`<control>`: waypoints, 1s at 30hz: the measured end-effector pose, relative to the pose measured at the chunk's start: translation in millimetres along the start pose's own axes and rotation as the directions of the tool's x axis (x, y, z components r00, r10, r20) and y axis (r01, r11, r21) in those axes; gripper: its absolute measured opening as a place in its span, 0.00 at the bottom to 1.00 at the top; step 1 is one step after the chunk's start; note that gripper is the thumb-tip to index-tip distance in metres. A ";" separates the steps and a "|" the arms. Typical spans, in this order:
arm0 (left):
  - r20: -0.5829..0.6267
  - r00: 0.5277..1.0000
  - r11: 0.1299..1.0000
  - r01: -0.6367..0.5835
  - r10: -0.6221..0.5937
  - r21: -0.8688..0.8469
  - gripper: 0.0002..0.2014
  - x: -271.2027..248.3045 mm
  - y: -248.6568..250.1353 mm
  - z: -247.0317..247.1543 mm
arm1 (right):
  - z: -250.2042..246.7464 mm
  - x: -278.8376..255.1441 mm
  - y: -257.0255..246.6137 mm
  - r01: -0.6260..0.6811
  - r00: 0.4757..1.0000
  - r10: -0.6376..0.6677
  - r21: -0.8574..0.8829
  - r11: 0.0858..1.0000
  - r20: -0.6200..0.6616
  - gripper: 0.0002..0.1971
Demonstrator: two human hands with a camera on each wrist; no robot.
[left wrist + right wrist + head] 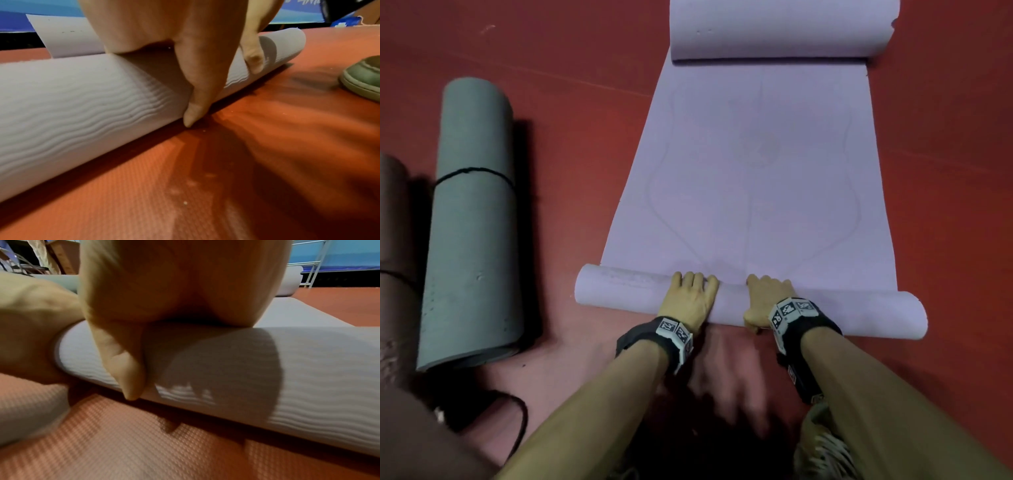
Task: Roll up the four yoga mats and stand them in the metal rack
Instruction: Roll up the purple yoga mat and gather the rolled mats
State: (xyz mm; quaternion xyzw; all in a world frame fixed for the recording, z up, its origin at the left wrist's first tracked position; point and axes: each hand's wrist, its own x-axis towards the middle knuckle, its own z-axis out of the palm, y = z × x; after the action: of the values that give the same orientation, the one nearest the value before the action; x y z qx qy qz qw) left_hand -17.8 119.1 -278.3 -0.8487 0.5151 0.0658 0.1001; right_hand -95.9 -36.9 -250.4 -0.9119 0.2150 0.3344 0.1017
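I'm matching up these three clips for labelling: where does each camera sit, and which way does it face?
Head: above, looking down at the lilac mat, grey rolled mat, both forearms and hands.
Left wrist: low, looking along the left hand over the roll; a shoe shows.
Right wrist: low, behind the right hand, facing a metal rack.
All three views show the lilac roll on the red floor.

Both forearms reach forward side by side. Left hand [690, 298] and right hand [768, 301] are palms down, fingers curled over, thumbs tucked low.
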 end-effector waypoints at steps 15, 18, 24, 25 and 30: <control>0.528 0.848 0.962 0.103 0.049 -0.254 0.43 29.2 -12.1 -8.4 | 22.6 -33.1 8.3 -0.034 0.987 0.013 -0.128 0.991 -0.158 0.29; 0.398 0.916 0.972 0.057 0.040 -0.230 0.43 16.6 -12.4 -9.8 | 14.6 -26.1 9.1 -0.023 0.994 0.011 -0.117 0.993 -0.107 0.27; 0.220 0.971 0.993 0.105 -0.092 -0.048 0.34 -10.4 -8.5 -12.1 | -9.7 -7.8 11.4 -0.025 0.999 0.027 -0.052 0.998 0.045 0.32; 0.217 0.970 0.991 0.124 -0.112 -0.042 0.33 -11.9 -10.1 -12.0 | -11.7 -4.6 11.4 -0.020 0.997 0.023 -0.046 0.999 0.070 0.35; 0.289 0.955 0.985 0.113 -0.071 -0.133 0.34 3.7 -23.0 -17.1 | -1.4 -7.9 17.7 0.020 0.999 -0.021 -0.038 0.999 -0.028 0.39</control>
State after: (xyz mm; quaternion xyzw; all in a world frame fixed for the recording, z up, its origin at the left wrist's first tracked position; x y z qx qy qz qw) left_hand 4.4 122.3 -260.2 -0.8587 0.4492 0.2196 0.1125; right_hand -108.6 -50.5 -244.9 -0.9205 0.2010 0.3242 0.0848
